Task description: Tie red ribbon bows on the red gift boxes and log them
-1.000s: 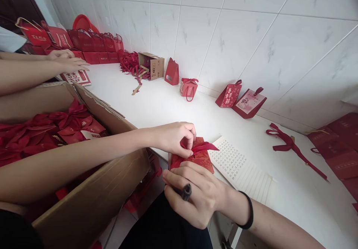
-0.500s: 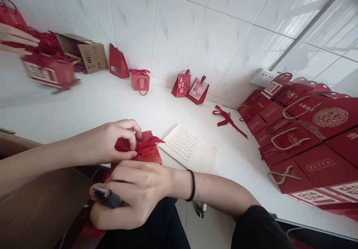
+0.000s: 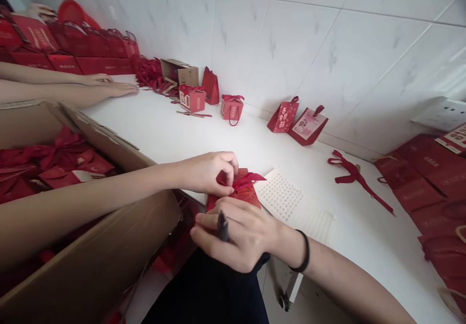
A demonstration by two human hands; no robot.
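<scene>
A small red gift box [image 3: 251, 196] sits at the near edge of the white table, partly covered by both my hands. Across its top runs a shiny red ribbon [image 3: 252, 180], its loose end sticking out to the right. My left hand [image 3: 213, 174] pinches the ribbon between thumb and fingers at the top of the box. Just in front, my right hand [image 3: 240, 231] is curled around a dark pen [image 3: 223, 228] whose tip points up; its far fingers lie against the box, their tips partly hidden. A notebook [image 3: 280, 195] with handwritten rows lies open to the right.
At left stands an open cardboard box [image 3: 156, 222] with red ribboned boxes inside. Beyond it rest another person's hands [image 3: 118, 89]. Small gift boxes [image 3: 233, 109] line the wall. A loose ribbon [image 3: 349, 169] lies right, near stacked red boxes [image 3: 429, 183].
My view has swung left, bringing the cardboard box into sight. The other person's small red box now stands by the brown carton, their hands off it. My hands stay at the ribbon.
</scene>
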